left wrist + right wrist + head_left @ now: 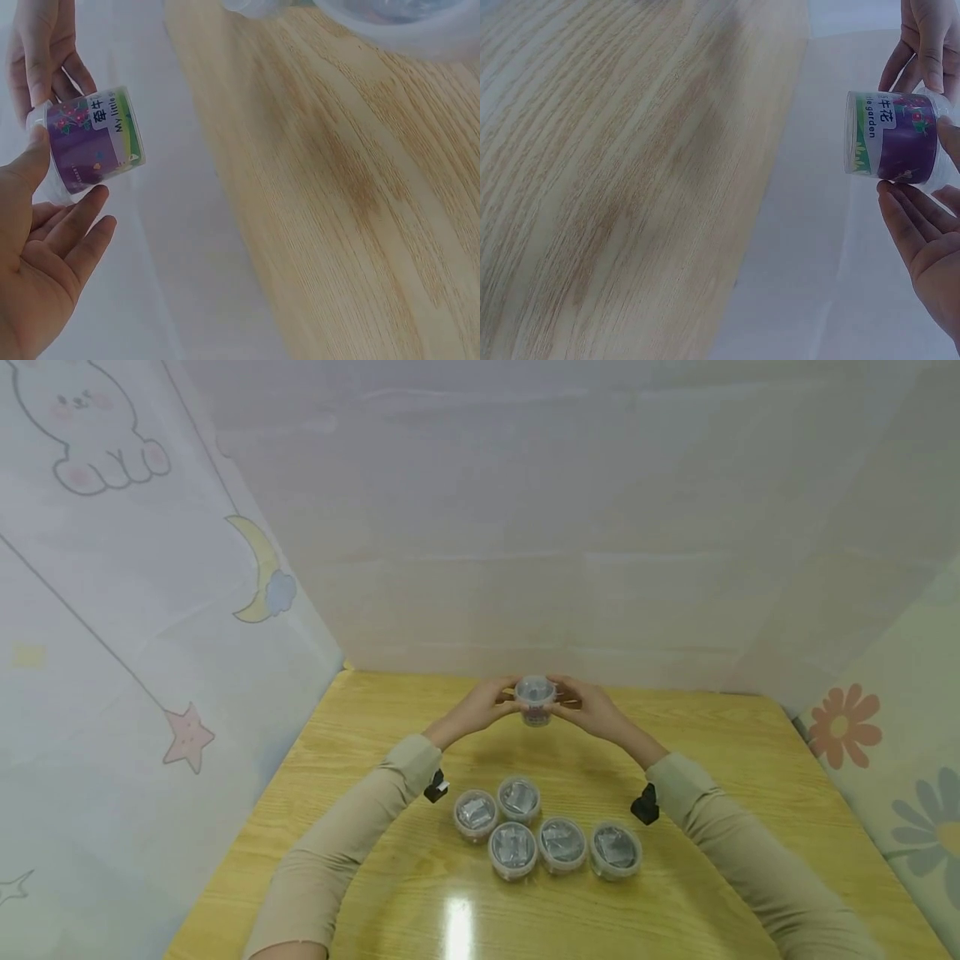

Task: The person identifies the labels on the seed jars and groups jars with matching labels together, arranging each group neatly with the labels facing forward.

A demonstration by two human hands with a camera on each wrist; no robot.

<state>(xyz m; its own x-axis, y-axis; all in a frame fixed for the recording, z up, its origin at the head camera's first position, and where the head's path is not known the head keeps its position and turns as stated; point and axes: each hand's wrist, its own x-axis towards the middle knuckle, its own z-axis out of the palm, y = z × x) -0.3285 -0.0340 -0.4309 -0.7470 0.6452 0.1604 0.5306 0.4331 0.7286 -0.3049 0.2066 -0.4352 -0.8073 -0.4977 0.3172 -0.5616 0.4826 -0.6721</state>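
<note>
A small clear plastic tub [536, 697] is held up between both hands over the far part of the table. Its label [86, 142] is purple and green, with "My little" legible in the left wrist view; the right wrist view shows "garden". From one side the left hand [478, 707] pinches the tub near its lidded rim, thumb on one face and fingers on the other. The right hand [597, 710] grips the opposite side the same way. A grey packet seems to lie under the clear lid.
Several similar lidded tubs [513, 850] stand grouped nearer the body, the rightmost tub [616, 852] slightly apart. The wooden table [697, 877] meets a pale wall [525, 527] at the back. Decorated panels rise at left and right.
</note>
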